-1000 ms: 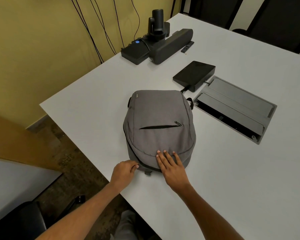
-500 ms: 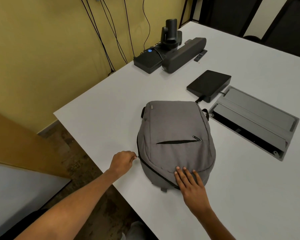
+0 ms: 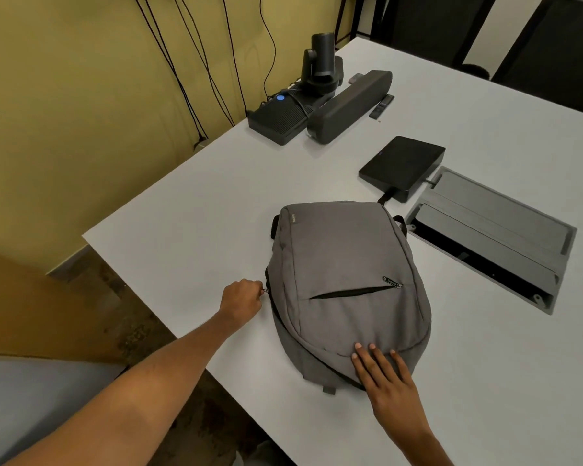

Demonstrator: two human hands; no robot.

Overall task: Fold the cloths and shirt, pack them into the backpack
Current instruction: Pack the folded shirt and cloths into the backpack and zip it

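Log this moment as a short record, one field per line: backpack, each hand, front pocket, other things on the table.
backpack: grey backpack lying flat on the white table
left hand: left hand pinches the main zipper pull at the bag's side
right hand: right hand rests flat on the bag's near end
front pocket: front pocket zipper open
other: conference camera, speaker bar, black box
cloths and shirt: none visible

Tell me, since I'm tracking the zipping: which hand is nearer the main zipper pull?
Left. The left hand pinches the zipper pull; the right hand presses the backpack.
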